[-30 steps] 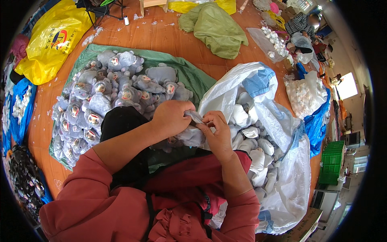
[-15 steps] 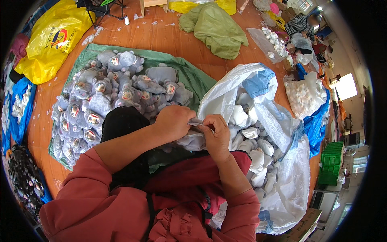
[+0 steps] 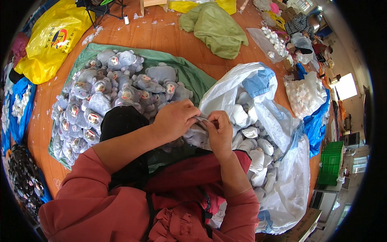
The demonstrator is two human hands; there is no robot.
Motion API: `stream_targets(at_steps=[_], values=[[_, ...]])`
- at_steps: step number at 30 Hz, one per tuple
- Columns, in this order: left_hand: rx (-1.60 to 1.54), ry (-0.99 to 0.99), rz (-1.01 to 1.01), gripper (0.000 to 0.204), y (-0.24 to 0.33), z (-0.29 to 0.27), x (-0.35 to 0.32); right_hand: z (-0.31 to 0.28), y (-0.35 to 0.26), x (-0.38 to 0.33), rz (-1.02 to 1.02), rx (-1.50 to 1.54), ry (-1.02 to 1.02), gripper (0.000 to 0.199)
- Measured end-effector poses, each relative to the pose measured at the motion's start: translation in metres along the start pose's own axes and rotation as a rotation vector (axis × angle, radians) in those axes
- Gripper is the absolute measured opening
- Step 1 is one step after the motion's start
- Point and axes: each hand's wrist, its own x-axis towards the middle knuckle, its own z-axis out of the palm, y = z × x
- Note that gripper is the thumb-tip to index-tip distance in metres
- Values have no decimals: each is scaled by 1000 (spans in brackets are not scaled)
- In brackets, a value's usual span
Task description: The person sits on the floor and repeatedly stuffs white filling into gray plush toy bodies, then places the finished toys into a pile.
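Grey plush, a small soft toy (image 3: 198,133), sits at the centre of the frame, pinched between both my hands. My left hand (image 3: 174,120) has its grip closed on the toy's upper edge; my right hand (image 3: 219,131) pinches the same spot from the right. Left of centre lies a heap of grey toys (image 3: 105,101) on a green sheet (image 3: 189,74); a white sack (image 3: 278,153) of pale pieces fills the right.

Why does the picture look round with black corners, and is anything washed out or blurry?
Head view: a fisheye lens bends the floor edges and leaves a black rim; the window at right glares white; even daylight, soft shadows; both hands, left hand and right hand, look sharp.
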Motion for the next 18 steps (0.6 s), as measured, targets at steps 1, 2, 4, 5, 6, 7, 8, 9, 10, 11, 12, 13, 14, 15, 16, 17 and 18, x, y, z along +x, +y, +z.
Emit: stream_targets(at_steps=[1, 2, 4, 5, 6, 7, 8, 9, 10, 11, 12, 13, 14, 15, 16, 17, 18], values=[[11, 22, 30, 21, 1, -1, 1, 0, -1, 0, 1, 7, -6, 21], [23, 45, 60, 21, 2, -1, 3, 0, -1, -1, 1, 13, -13, 21], [50, 61, 100, 20, 2, -1, 4, 1, 3, -2, 5, 22, -46, 23], [66, 54, 109, 19, 1, 1, 5, 1, 5, -3, 8, 27, -63, 24], [81, 47, 119, 18, 0, 2, 5, 1, 5, -3, 12, 21, -55, 24], [64, 50, 123, 19, 0, 3, 5, 1, 5, -3, 16, 16, -47, 24], [49, 53, 126, 20, 0, 3, 4, 1, 5, -2, 18, 12, -41, 24], [34, 56, 129, 21, -1, 3, 4, 1, 3, -2, 55, -20, -46, 23], [42, 40, 107, 21, -1, 4, 3, 1, -1, -1, 92, -52, -52, 22], [49, 22, 87, 20, -2, 5, 2, 2, -3, -2, 131, -86, -55, 21], [55, 5, 67, 20, -2, 7, 1, 3, -2, -3, 136, -83, -55, 21], [36, -24, 39, 19, -3, 8, 0, 5, -1, -4, 141, -79, -55, 21], [17, -53, 13, 18, -3, 9, 0, 6, 0, -5, 146, -77, -55, 22], [-2, -82, -13, 17, -4, 9, 0, 6, 1, -5, 135, -92, -56, 22], [-28, -93, -25, 16, -4, 9, 0, 7, 2, -6, 124, -107, -57, 23], [-52, -101, -39, 16, -5, 9, 0, 7, 3, -6, 112, -121, -60, 24], [-76, -110, -52, 17, -6, 8, 1, 7, 3, -6, 97, -111, -71, 25]])
